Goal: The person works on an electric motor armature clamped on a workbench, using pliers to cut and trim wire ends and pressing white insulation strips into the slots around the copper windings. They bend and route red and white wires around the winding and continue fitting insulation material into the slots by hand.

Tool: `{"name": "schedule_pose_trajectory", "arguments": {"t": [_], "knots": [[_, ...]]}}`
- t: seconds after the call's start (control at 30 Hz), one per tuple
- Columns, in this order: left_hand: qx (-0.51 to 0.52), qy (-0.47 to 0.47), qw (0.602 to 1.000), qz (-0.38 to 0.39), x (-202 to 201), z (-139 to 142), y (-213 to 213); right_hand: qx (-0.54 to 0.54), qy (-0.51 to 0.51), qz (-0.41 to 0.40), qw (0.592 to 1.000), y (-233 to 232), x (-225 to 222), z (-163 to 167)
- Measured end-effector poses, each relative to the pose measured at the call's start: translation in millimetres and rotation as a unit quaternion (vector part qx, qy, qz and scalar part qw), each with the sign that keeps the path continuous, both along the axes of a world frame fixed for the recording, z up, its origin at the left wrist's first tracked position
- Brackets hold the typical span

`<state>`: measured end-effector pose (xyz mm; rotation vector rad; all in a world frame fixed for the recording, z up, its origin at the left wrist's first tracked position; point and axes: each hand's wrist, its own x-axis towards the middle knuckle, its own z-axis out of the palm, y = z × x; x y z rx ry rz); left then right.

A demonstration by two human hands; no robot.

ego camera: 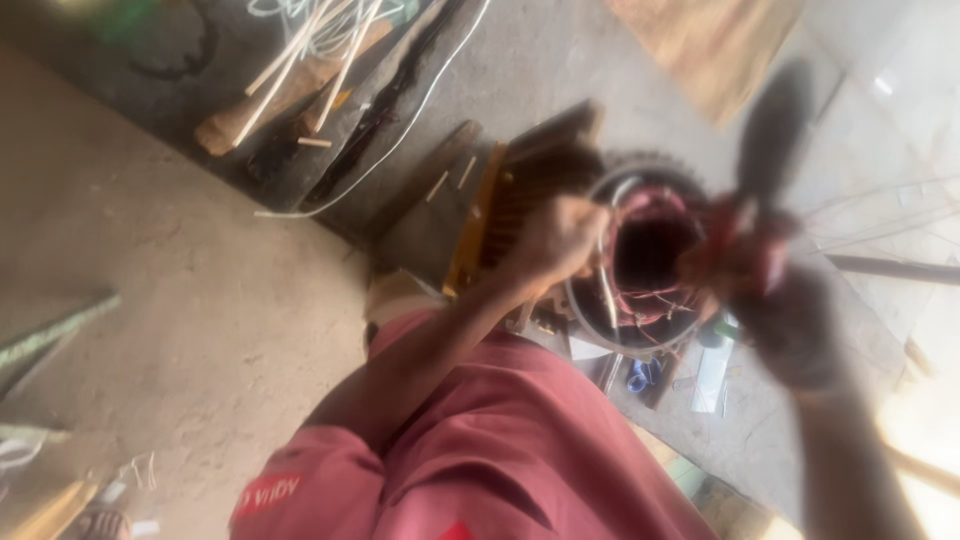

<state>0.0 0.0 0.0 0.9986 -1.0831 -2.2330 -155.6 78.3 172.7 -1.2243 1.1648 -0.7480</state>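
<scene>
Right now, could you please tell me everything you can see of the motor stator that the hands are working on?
The stator is a round metal ring lying on the grey floor, its dark bore facing up. Reddish copper-coloured windings line the bore, with loose wires along the rim. The left hand grips its left edge; the right hand, blurred, is at its right edge with a dark tool. It sits just beyond the person's red-clad knee.

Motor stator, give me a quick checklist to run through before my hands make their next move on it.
1. Left hand on the stator rim: ok.
2. Right hand sharp enough to judge its grip: not ok, blurred.
3. Dark tool above the right hand steady: cannot tell.
4. Bore open and visible: ok.
5. Copper windings seated: cannot tell.
6. Floor by the stator free of loose sticks: not ok.
</scene>
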Motion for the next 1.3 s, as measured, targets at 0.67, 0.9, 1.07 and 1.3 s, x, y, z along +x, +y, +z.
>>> {"name": "schedule_pose_trajectory", "arguments": {"t": [0.67, 0.9, 1.07, 1.3], "knots": [[0.23, 0.137, 0.963, 0.035, 11, -14, 2, -0.245, 0.783, 0.077, 0.566, -106, 2, -53], [0.233, 0.12, 0.965, -0.022, -2, -4, -13, -0.149, 0.419, -0.268, 0.855, -13, -7, -21], [0.068, -0.002, 0.991, -0.113, -7, -3, -28, 0.142, 0.575, -0.221, 0.775, 52, -19, -19], [-0.12, 0.028, 0.969, -0.215, -10, -4, -47, -0.065, 0.761, -0.051, 0.643, 99, -16, -43]]}}
